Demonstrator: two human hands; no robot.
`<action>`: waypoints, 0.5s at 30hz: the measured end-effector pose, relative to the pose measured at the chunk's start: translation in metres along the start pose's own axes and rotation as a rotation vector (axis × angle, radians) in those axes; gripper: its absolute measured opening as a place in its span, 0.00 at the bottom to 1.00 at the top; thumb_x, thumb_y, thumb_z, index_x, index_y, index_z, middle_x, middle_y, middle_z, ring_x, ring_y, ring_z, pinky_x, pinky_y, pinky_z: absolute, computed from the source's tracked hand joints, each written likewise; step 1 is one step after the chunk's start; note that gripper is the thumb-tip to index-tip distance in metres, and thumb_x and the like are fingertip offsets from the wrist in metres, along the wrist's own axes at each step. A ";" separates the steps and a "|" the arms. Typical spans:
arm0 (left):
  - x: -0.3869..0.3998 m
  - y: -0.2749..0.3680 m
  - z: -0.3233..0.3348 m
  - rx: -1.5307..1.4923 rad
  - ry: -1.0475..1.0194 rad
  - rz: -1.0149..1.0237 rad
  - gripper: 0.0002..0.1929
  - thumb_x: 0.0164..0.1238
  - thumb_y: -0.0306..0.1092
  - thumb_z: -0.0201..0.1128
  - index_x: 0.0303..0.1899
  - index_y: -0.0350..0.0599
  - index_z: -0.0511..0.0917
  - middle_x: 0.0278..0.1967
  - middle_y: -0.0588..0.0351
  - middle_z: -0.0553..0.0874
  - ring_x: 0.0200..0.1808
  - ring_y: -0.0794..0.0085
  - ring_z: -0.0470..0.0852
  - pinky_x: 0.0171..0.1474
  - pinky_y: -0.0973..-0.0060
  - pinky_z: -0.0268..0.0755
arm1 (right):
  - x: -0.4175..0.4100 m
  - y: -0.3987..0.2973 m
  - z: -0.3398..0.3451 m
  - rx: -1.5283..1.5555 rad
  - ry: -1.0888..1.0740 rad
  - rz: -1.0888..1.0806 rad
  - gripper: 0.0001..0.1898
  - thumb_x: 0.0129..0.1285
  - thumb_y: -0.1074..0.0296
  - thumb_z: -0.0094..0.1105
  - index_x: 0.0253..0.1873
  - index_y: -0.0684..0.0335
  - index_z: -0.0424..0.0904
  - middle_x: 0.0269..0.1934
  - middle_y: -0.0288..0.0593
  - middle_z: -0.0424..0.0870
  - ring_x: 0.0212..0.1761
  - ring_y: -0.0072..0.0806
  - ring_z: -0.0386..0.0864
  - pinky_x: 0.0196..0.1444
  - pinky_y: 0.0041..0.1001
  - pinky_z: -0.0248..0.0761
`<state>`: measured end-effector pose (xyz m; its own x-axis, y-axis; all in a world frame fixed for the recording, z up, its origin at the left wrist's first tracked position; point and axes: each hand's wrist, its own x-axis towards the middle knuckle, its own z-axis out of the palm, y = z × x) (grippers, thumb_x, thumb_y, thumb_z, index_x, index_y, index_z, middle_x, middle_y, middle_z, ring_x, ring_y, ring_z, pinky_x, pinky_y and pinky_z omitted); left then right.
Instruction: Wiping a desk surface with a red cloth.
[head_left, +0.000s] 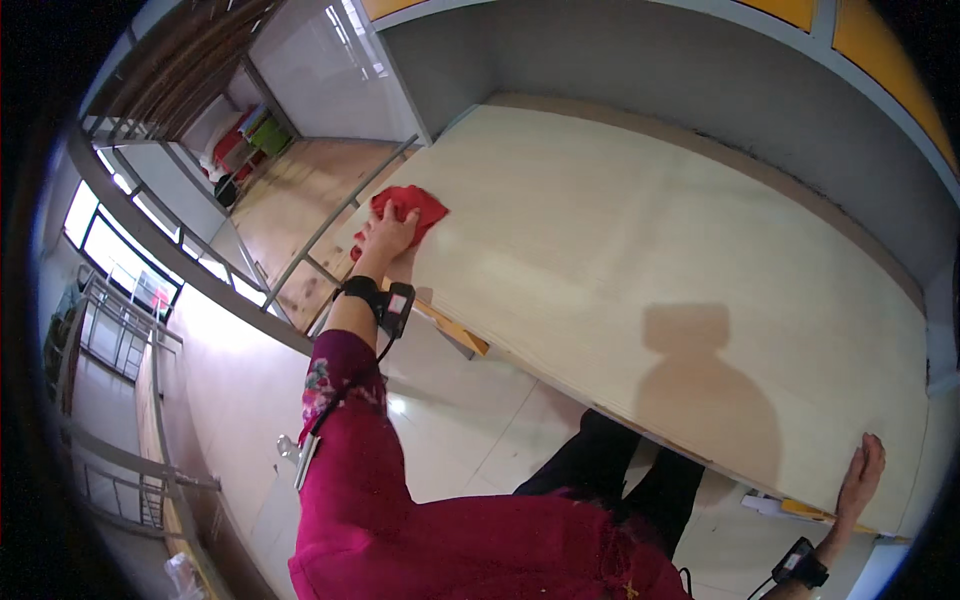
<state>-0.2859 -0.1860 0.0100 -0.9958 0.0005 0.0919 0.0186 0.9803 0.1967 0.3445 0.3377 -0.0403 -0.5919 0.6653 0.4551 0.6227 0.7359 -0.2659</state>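
My left hand (390, 234) presses on a crumpled red cloth (421, 210) at the left end of a pale desk top (570, 217), close to a metal rail. The cloth lies under the palm and fingers, and part of it spreads out to the right. My right hand (862, 474) rests on the near right edge of the same surface with nothing visible in it, its fingers pointing away from me. A black strapped device sits on each wrist.
A grey metal rail (337, 221) stands beside the surface's left end. Grey panels (637, 97) rise behind it. Metal bunk frames (161, 341) and a window (120, 240) are at the left. Drawer edges show below the desk top, above the tiled floor (480, 420).
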 end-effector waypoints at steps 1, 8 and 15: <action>0.002 0.008 0.001 0.019 -0.002 -0.127 0.39 0.60 0.68 0.46 0.69 0.58 0.55 0.69 0.40 0.53 0.70 0.46 0.51 0.67 0.44 0.41 | -0.001 -0.009 -0.002 0.054 -0.001 0.036 0.14 0.66 0.74 0.46 0.55 0.65 0.72 0.55 0.51 0.72 0.60 0.41 0.68 0.63 0.34 0.59; -0.047 0.107 0.020 0.023 -0.025 0.218 0.40 0.59 0.69 0.45 0.68 0.56 0.57 0.69 0.42 0.53 0.70 0.47 0.51 0.66 0.42 0.39 | -0.001 -0.013 -0.006 0.176 0.025 0.032 0.13 0.67 0.72 0.47 0.55 0.65 0.72 0.56 0.51 0.71 0.61 0.41 0.67 0.63 0.33 0.60; -0.179 0.184 0.027 -0.185 -0.159 1.042 0.39 0.57 0.64 0.54 0.66 0.54 0.60 0.66 0.38 0.57 0.68 0.41 0.53 0.65 0.41 0.45 | 0.003 -0.006 0.001 0.154 0.037 0.049 0.12 0.67 0.73 0.48 0.54 0.66 0.71 0.54 0.48 0.72 0.57 0.35 0.70 0.60 0.30 0.63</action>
<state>-0.1063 -0.0001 0.0030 -0.4811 0.8591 0.1745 0.8669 0.4365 0.2407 0.3391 0.3355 -0.0381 -0.5421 0.6978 0.4683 0.5627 0.7153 -0.4144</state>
